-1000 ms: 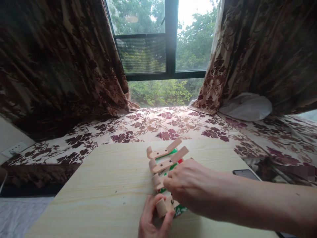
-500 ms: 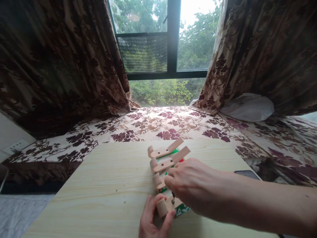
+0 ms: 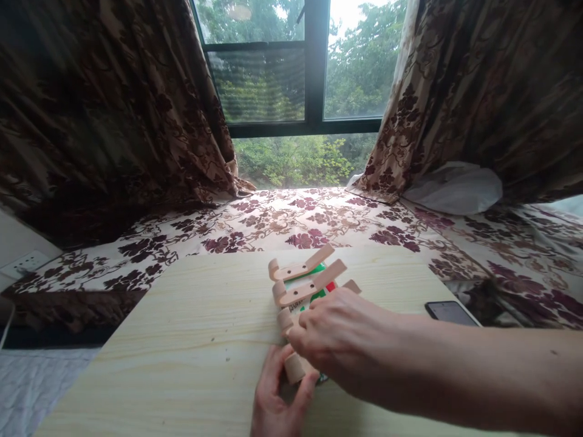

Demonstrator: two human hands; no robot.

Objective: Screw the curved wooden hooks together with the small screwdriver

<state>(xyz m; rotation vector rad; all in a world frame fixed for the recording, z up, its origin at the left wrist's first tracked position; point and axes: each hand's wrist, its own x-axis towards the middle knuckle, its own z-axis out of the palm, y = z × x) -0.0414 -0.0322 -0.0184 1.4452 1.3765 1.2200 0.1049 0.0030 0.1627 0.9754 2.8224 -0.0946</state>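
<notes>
Several pale wooden hooks lie side by side across a green, white and red printed box (image 3: 331, 286). Each visible hook has a rounded block at its left end; the two farthest, including the second hook (image 3: 300, 292), show dark spots along the flat part and a raised slat at the right. My left hand (image 3: 279, 388) grips the nearest hook (image 3: 295, 368) between thumb and fingers around its rounded block. Over the near hooks, my right hand (image 3: 334, 331) is closed with fingers bent down. What it holds is hidden beneath it.
A light wood-grain table (image 3: 182, 328) carries the work. A phone (image 3: 450, 312) lies at its right edge. Behind are a floral-covered ledge (image 3: 291, 215), a window and curtains, with a white plastic bag (image 3: 455, 188) at the right. Small dark specks dot the tabletop.
My right hand has shifted slightly left and turned, covering the thin dark shaft that showed under it before. My left hand keeps its grip. More of the phone shows now.
</notes>
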